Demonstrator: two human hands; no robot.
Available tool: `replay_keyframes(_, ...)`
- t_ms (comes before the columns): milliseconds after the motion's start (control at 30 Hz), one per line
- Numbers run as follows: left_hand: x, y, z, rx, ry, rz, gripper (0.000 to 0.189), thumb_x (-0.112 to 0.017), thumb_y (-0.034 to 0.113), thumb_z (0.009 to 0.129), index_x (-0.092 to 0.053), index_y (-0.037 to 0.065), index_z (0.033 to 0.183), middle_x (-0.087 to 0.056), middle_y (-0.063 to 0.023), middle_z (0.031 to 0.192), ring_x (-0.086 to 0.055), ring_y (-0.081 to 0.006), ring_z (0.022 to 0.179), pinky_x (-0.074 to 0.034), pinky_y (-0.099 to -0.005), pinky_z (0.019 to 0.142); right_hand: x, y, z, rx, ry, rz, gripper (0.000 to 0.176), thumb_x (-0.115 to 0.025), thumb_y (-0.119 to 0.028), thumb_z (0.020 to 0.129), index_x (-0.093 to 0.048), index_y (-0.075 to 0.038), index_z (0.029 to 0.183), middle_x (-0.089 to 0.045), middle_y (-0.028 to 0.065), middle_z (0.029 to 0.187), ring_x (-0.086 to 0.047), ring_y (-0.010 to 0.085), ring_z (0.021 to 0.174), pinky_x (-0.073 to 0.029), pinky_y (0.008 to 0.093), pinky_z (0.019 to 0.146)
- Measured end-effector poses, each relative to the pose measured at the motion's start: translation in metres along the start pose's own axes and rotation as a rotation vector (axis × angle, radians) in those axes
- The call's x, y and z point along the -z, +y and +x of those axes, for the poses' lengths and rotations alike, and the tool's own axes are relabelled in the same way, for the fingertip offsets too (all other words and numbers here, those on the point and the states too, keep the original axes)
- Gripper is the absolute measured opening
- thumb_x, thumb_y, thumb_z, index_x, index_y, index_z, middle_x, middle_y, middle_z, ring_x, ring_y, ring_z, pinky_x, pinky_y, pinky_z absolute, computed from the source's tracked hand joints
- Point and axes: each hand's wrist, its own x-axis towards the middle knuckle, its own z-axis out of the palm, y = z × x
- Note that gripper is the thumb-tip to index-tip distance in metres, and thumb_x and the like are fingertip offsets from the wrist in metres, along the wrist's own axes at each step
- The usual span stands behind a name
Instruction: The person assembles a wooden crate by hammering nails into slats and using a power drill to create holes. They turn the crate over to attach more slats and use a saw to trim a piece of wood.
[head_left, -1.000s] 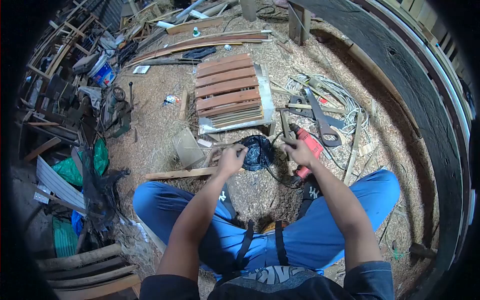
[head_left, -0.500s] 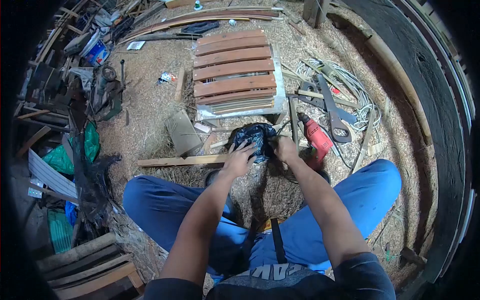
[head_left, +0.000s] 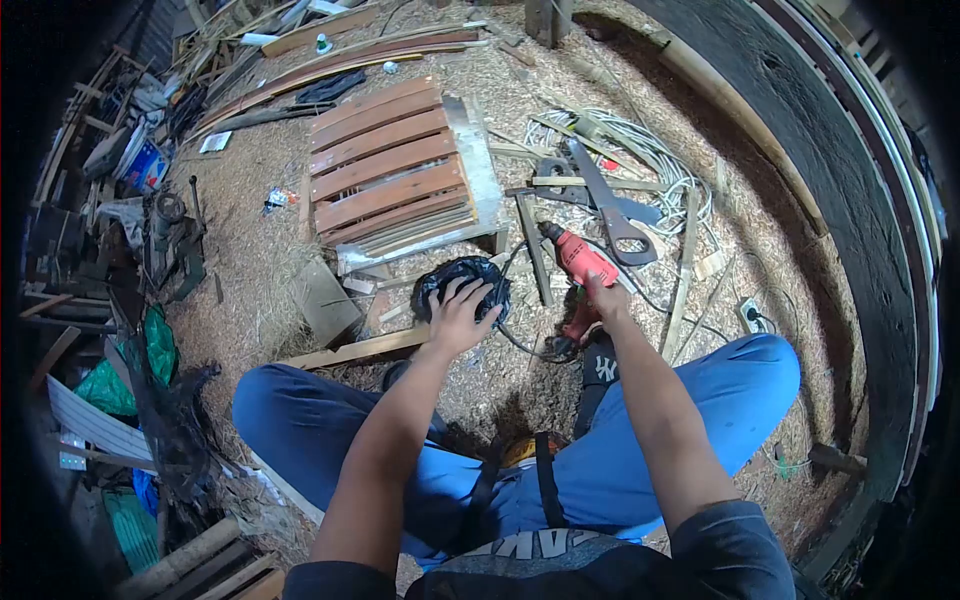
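Observation:
I sit on a floor of wood shavings with my legs in blue trousers spread apart. My left hand (head_left: 461, 316) rests with spread fingers on a crumpled black plastic bag (head_left: 448, 279) in front of me. My right hand (head_left: 603, 297) is down on the handle end of a red electric drill (head_left: 577, 262), which lies on the shavings just right of the bag. The drill's black cord (head_left: 520, 347) loops on the floor between my hands.
A slatted wooden panel (head_left: 390, 170) on a metal sheet lies beyond the bag. A handsaw (head_left: 604, 205), coiled white cable (head_left: 640, 160) and thin wooden strips lie to the right. A power socket (head_left: 750, 315) sits near my right knee. Scrap wood and clutter fill the left side.
My right hand has left the black bag and gone right onto the red drill. My left hand stays on the bag. The view has shifted and tilted.

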Motion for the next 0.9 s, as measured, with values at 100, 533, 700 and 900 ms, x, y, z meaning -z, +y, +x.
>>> replay_keyframes(100, 0.008, 0.002, -0.005, 0.009, 0.019, 0.027, 0.053, -0.067, 0.05, 0.097, -0.067, 0.019, 0.139, -0.061, -0.0055, 0.149, -0.044, -0.0308, 0.146, -0.025, -0.0631, 0.118, -0.001, 0.0, 0.003, -0.073, -0.338, 0.306, 0.064, -0.083, -0.052, 0.088, -0.066, -0.002, 0.124, -0.069, 0.0088, 0.103, -0.064, 0.0209, 0.086, -0.056, 0.0429, 0.082)
replay_keyframes(533, 0.095, 0.052, 0.01, -0.365, 0.125, -0.08, 0.047, -0.073, 0.032, 0.096, -0.067, 0.008, 0.136, -0.067, -0.0158, 0.137, -0.057, -0.0375, 0.131, -0.042, -0.0487, 0.115, 0.065, -0.067, -0.041, -0.1, -0.693, 0.981, 0.055, -0.064, 0.0, 0.099, -0.042, -0.018, 0.145, -0.063, 0.0073, 0.125, -0.066, 0.0241, 0.104, -0.067, 0.0448, 0.074)
replay_keyframes(700, 0.173, 0.089, 0.001, -0.623, 0.277, -0.028, 0.041, -0.079, 0.025, 0.092, -0.071, 0.007, 0.128, -0.071, -0.0134, 0.125, -0.063, -0.0338, 0.121, -0.052, -0.0446, 0.103, 0.124, -0.115, -0.051, 0.12, -0.721, 0.844, 0.05, -0.068, -0.013, 0.101, -0.045, -0.016, 0.145, -0.067, 0.0109, 0.119, -0.073, 0.0249, 0.095, -0.064, 0.0367, 0.067)
replay_keyframes(900, 0.255, 0.069, 0.003, -0.678, 0.38, 0.079, 0.032, -0.079, 0.024, 0.089, -0.075, 0.01, 0.117, -0.072, -0.0092, 0.118, -0.062, -0.0326, 0.118, -0.052, -0.0444, 0.101, 0.204, -0.201, -0.069, 0.749, -0.31, 0.333, 0.072, -0.077, -0.025, 0.097, -0.044, -0.003, 0.157, -0.068, 0.0126, 0.133, -0.066, 0.0197, 0.112, -0.052, 0.0341, 0.101)
